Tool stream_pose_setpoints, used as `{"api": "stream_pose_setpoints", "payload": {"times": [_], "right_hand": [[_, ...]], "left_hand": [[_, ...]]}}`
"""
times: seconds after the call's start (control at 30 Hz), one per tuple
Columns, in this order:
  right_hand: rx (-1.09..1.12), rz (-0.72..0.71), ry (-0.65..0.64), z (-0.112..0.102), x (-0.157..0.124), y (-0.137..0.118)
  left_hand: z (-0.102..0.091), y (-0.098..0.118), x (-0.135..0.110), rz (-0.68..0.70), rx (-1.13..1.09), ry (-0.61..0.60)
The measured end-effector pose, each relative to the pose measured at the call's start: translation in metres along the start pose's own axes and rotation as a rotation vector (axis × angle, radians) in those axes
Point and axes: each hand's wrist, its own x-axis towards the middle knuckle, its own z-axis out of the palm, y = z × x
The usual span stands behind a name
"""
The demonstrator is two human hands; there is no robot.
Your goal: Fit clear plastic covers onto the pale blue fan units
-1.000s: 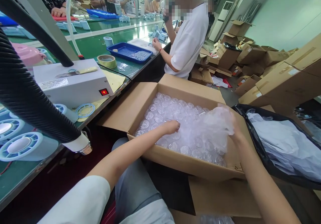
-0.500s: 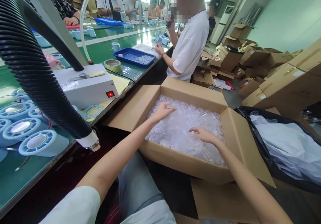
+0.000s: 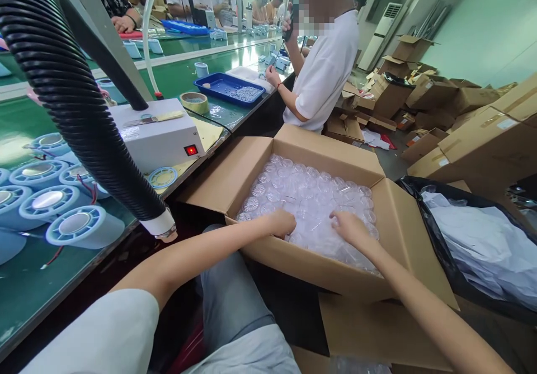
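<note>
A cardboard box [image 3: 323,276] in front of me holds many clear plastic round pieces [image 3: 274,181], lying close together, with filmy clear plastic [image 3: 312,217] over the middle. My left hand [image 3: 282,223] is just inside the near edge of the box, its fingers curled downward. Its fingertips are hidden, so what they grip cannot be made out. To the right, my right hand [image 3: 349,228] rests over the clear pieces with its fingers loosely bent and apart. Nothing shows clearly held in it.
On the green bench [image 3: 229,118] at left stand light-blue round housings [image 3: 84,226], a white machine [image 3: 159,133], a tape roll [image 3: 194,102] and a blue tray [image 3: 230,90]. A black hose [image 3: 79,94] hangs close by. A black-lined container of white sheets [image 3: 478,240] lies right. A co-worker [image 3: 327,72] stands ahead.
My left hand has moved from the far left of the pieces toward the near edge, its fingers now curled down. My right hand has shifted slightly right. The view has tilted a little.
</note>
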Motion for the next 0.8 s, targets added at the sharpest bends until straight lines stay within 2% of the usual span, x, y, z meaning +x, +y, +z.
{"api": "stream_pose_setpoints", "payload": {"times": [0.07,0.13,0.23,0.33,0.4,0.5,0.67,0.8], "right_hand": [[0.003,-0.027,0.022,-0.004,-0.002,-0.011],[0.027,-0.105,-0.025,0.001,0.0,-0.029],[0.059,-0.187,-0.107,0.021,0.01,-0.055],[0.086,-0.197,-0.106,0.038,0.022,-0.066],[0.119,-0.213,-0.072,0.041,0.027,-0.063],[0.195,-0.281,-0.002,0.032,0.026,-0.049],[0.334,-0.377,0.118,0.005,0.01,-0.021],[0.466,-0.339,0.236,-0.02,0.001,-0.003]], "left_hand": [[0.004,-0.001,0.005,0.011,0.014,-0.04],[0.003,-0.004,0.009,0.017,0.03,-0.077],[-0.006,-0.015,0.012,0.011,0.049,-0.116],[-0.02,-0.029,0.006,-0.006,0.035,-0.09],[-0.028,-0.035,0.0,-0.019,-0.008,-0.041],[-0.037,-0.036,-0.009,-0.033,-0.093,0.024],[-0.041,-0.02,-0.011,-0.013,-0.197,0.105],[-0.046,-0.008,-0.006,0.008,-0.247,0.133]]}}
